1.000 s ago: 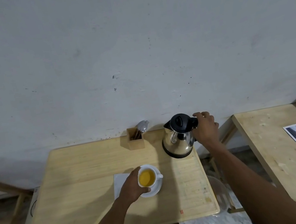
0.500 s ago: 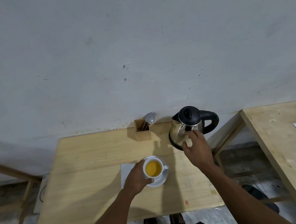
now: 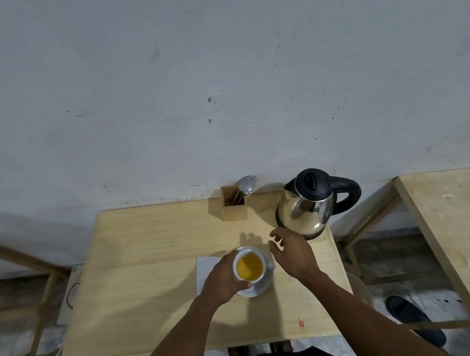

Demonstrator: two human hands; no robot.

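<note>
So the left hand (image 3: 222,283) was wrapped round the tea cup (image 3: 250,267) on its saucer (image 3: 258,290), lower centre of frame, probably steadying it. The right hand (image 3: 295,255) hovered beside it, fingers loose, holding nothing.

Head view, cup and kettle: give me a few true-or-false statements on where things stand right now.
The left hand holds the cup on its saucer. True.
The right hand grips the kettle by its handle. False: it hovers open beside the cup, off the kettle.
The cup is empty. False: it holds yellow liquid.
The kettle lid is shut. True.
The wooden holder stands left of the kettle. True.
</note>
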